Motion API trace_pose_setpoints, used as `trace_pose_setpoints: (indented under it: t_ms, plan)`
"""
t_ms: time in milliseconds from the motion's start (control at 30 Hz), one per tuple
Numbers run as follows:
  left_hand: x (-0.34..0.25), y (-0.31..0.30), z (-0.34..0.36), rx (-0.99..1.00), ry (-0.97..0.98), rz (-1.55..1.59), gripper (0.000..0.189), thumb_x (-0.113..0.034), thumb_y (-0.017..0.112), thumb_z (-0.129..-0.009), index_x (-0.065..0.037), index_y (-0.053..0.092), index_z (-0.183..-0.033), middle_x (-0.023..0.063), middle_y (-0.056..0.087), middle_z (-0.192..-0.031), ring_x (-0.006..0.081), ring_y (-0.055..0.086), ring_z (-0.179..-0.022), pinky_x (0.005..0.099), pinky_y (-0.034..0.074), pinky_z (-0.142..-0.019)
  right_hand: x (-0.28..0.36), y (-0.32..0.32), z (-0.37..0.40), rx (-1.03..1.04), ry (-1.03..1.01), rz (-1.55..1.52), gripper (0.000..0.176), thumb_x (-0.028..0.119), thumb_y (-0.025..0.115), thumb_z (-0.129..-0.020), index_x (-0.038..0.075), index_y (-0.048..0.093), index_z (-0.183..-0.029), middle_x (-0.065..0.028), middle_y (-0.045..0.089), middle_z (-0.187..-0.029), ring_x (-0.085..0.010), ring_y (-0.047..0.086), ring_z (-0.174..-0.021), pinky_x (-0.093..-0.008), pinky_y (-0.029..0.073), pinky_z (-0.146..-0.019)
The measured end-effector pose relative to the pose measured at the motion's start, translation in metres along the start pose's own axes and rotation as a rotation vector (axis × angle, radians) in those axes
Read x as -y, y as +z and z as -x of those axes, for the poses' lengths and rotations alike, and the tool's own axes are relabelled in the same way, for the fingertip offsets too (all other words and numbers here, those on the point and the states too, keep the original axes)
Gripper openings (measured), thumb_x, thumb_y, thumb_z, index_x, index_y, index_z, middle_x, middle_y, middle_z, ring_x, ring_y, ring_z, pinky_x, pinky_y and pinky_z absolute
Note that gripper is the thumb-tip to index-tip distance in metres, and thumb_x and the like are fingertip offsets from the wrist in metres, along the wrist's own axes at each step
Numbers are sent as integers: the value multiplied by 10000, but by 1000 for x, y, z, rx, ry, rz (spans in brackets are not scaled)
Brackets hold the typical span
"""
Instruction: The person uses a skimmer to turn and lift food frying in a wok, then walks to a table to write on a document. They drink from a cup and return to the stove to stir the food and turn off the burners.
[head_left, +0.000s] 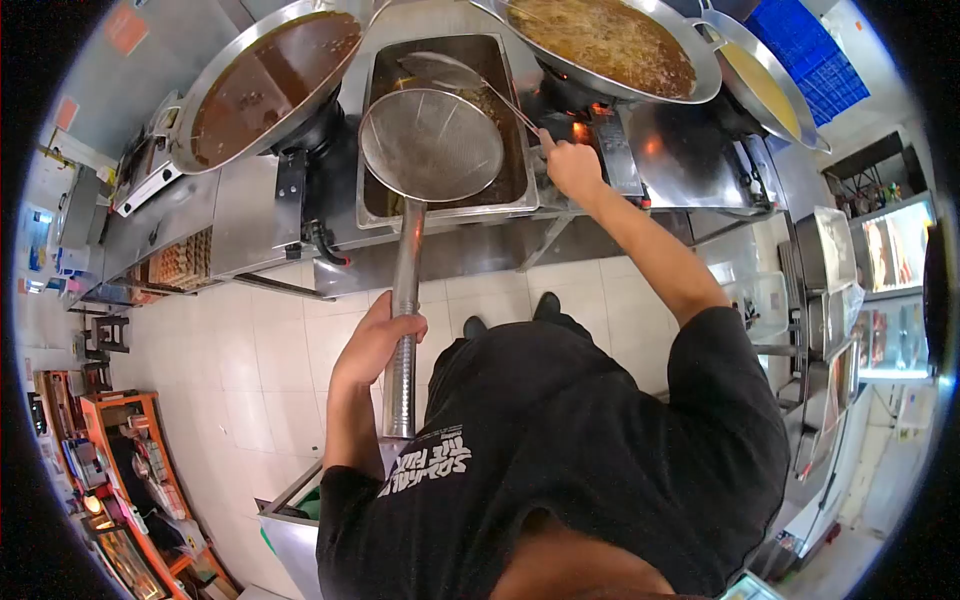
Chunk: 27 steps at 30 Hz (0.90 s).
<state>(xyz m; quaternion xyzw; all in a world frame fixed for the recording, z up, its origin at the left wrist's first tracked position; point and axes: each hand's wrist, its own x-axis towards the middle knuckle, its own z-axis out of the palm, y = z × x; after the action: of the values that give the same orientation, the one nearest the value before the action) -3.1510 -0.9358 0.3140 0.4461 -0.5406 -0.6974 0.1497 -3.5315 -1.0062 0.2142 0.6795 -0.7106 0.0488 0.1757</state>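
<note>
My left hand (377, 338) is closed around the ribbed metal handle of a large round mesh strainer (432, 145). Its mesh bowl sits over a rectangular steel pan (508, 205), hiding much of the inside. My right hand (574, 168) grips the thin handle of a smaller skimmer (440, 69), whose head lies over the far part of the same pan. Dark liquid or residue shows in the pan around both tools. To the right of the pan, a wok of bubbling oil (610, 45) stands over a lit burner.
At left, a wide wok of dark brown liquid (275, 90) rests on a burner. A pan of yellow liquid (760, 85) and a blue crate (805, 60) are at far right. Egg trays (182, 262) sit below the counter. An orange shelf (150, 480) stands behind at left.
</note>
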Motion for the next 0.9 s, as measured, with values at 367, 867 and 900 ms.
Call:
trace_pose_setpoints:
  t_ms: [367, 867, 900]
  plan:
    - [2, 11, -27, -33, -35, -67, 151, -116, 528, -761, -38, 450, -864, 21, 510, -677, 100, 463, -637, 229, 354, -589, -12, -12, 10, 49, 36, -88, 319, 118, 476, -789, 32, 485, -1096, -112, 616, -618, -278, 622, -556, -382, 491, -491]
    - [32, 33, -125, -76, 53, 165, 194, -127, 541, -777, -46, 472, -938, 20, 522, -697, 86, 466, -626, 207, 355, -562, -55, -141, 26, 794, 290, -1581, 143, 161, 522, -840, 22, 548, -863, 33, 433, -558, -48, 352, -439, -212, 276, -380]
    - [36, 33, -133, -73, 75, 188, 197, -124, 540, -779, -42, 477, -946, 20, 521, -696, 86, 468, -625, 206, 356, -561, -70, -161, 27, 792, 263, -1551, 159, 174, 529, -844, 25, 554, -893, 42, 425, -555, -40, 352, -440, -205, 272, -375]
